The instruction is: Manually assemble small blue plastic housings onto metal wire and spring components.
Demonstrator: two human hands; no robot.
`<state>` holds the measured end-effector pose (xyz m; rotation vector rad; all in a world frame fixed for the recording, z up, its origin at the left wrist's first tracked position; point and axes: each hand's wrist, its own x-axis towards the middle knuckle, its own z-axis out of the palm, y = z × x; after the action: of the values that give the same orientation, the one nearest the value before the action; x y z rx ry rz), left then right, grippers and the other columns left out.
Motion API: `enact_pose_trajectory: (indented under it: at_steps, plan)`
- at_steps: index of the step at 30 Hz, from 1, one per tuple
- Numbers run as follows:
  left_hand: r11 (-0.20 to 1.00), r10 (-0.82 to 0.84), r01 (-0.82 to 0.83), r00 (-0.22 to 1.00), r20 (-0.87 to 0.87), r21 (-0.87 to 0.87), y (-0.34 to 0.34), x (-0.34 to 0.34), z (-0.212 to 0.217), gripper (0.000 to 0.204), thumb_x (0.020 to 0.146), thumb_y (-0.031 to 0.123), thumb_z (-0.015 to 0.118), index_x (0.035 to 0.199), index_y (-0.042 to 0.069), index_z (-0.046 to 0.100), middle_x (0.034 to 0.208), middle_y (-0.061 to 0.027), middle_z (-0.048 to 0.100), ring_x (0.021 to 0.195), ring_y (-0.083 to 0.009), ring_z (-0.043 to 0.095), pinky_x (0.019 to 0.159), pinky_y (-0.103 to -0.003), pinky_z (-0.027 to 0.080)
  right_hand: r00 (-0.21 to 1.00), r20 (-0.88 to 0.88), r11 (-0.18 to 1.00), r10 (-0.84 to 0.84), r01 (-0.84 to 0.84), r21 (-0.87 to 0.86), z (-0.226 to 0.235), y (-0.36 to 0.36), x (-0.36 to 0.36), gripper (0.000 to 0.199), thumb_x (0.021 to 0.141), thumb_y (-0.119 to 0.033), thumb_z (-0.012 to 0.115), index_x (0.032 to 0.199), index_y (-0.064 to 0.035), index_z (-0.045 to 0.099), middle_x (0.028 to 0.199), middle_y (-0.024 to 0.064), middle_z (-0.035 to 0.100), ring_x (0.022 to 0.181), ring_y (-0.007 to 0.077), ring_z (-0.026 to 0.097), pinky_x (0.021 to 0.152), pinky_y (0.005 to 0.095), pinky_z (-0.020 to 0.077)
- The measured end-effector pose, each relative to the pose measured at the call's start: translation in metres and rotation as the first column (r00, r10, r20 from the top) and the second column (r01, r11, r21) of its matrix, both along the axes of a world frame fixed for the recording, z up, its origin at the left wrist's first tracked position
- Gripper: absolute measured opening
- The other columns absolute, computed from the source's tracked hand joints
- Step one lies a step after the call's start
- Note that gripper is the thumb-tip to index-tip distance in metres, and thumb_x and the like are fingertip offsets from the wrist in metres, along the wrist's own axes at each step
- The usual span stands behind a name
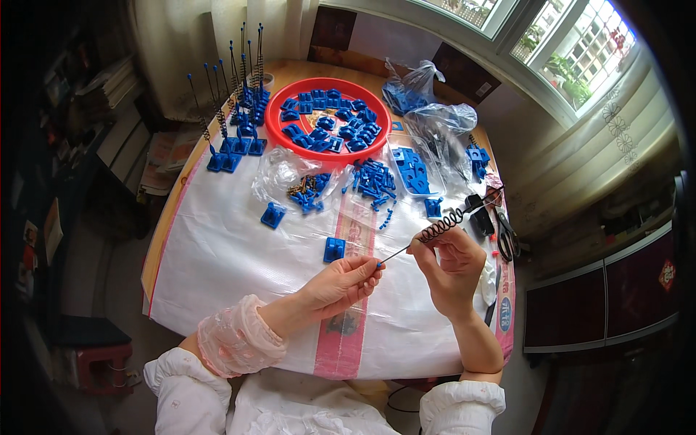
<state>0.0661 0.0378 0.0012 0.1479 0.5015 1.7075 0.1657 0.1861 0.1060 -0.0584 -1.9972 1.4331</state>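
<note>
"Call the count!"
"Left to right: upright coiled rods [234, 81], too bunched to count; one red basin [319, 155] of blue pieces [296, 131]; one pair of scissors [502, 220]."
"The room?"
"Curtain [174, 58], white sheet [217, 254] over the table [291, 71], window [573, 65]."
"Your fingers?"
"My left hand [341, 286] pinches one black coiled rod [442, 226] by its blue-tipped end; my right hand [453, 272] grips its coil, above the sheet. Its long axis slants, coil toward upper right!"

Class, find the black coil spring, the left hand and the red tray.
Black coil spring [441, 227], head view, on its coils.
Left hand [336, 288], head view, on its middle.
Red tray [293, 148], head view, on its rim.
</note>
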Motion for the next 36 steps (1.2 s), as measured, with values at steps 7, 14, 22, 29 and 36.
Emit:
enact_pose_trajectory:
  at_steps: [7, 14, 22, 29, 36]
  plan:
    - [1.0, 0.0, 0.0, 1.0, -0.002, -0.003, 0.0002, 0.0001, 0.0017, 0.017, 0.097, 0.017, 0.06, 0.106, 0.004, 0.064, 0.094, -0.0012, 0.064, 0.082, -0.0044, 0.06, 0.073, -0.015, 0.053, 1.0, 0.01, 1.0, 0.001, -0.001, 0.011, -0.0005, 0.0005, -0.0004, 0.013, 0.08, 0.011, 0.069, 0.088, 0.002, 0.064, 0.075, 0.0006, 0.062, 0.065, 0.0037, 0.054, 0.059, 0.0191, 0.0409]
    - [1.0, -0.003, 0.003, 1.0, -0.007, -0.015, 0.0004, 0.0005, 0.0025, 0.017, 0.097, 0.017, 0.06, 0.106, 0.004, 0.065, 0.094, -0.0011, 0.064, 0.081, -0.0045, 0.061, 0.073, -0.015, 0.053, 1.0, -0.001, 1.0, -0.002, 0.002, 0.003, 0.0011, 0.0009, 0.0007, 0.013, 0.08, 0.011, 0.069, 0.088, 0.0021, 0.064, 0.076, 0.0006, 0.062, 0.066, 0.0035, 0.054, 0.059, 0.0191, 0.0411]
    - [1.0, 0.001, -0.001, 1.0, -0.003, -0.026, 0.0017, 0.0005, -0.0001, 0.017, 0.097, 0.017, 0.06, 0.106, 0.003, 0.064, 0.094, -0.0016, 0.064, 0.081, -0.0045, 0.061, 0.073, -0.015, 0.053, 1.0, -0.001, 1.0, -0.004, 0.004, 0.0, 0.0035, 0.0017, 0.003, 0.013, 0.08, 0.011, 0.068, 0.089, 0.0023, 0.064, 0.078, 0.001, 0.063, 0.066, 0.0035, 0.055, 0.059, 0.019, 0.0414]
    - [1.0, 0.003, -0.002, 1.0, 0.009, -0.017, 0.0005, -0.0006, -0.0007, 0.018, 0.097, 0.018, 0.059, 0.107, 0.003, 0.064, 0.094, -0.0018, 0.064, 0.081, -0.0045, 0.06, 0.073, -0.015, 0.053, 1.0, -0.003, 1.0, -0.007, 0.007, 0.002, 0.0023, 0.0023, 0.0015, 0.014, 0.08, 0.011, 0.069, 0.089, 0.0023, 0.064, 0.078, 0.0007, 0.062, 0.067, 0.0034, 0.055, 0.06, 0.0189, 0.0417]
    - [0.999, 0.003, -0.001, 0.999, 0.037, -0.035, 0.0015, -0.0003, -0.0016, 0.021, 0.097, 0.021, 0.06, 0.107, 0.003, 0.064, 0.092, -0.0011, 0.063, 0.079, -0.0045, 0.059, 0.07, -0.016, 0.052, 1.0, 0.007, 1.0, -0.025, 0.025, -0.011, 0.0017, 0.003, 0.0021, 0.013, 0.08, 0.01, 0.069, 0.088, 0.0019, 0.064, 0.078, 0.0001, 0.062, 0.067, 0.003, 0.055, 0.06, 0.0187, 0.0417]
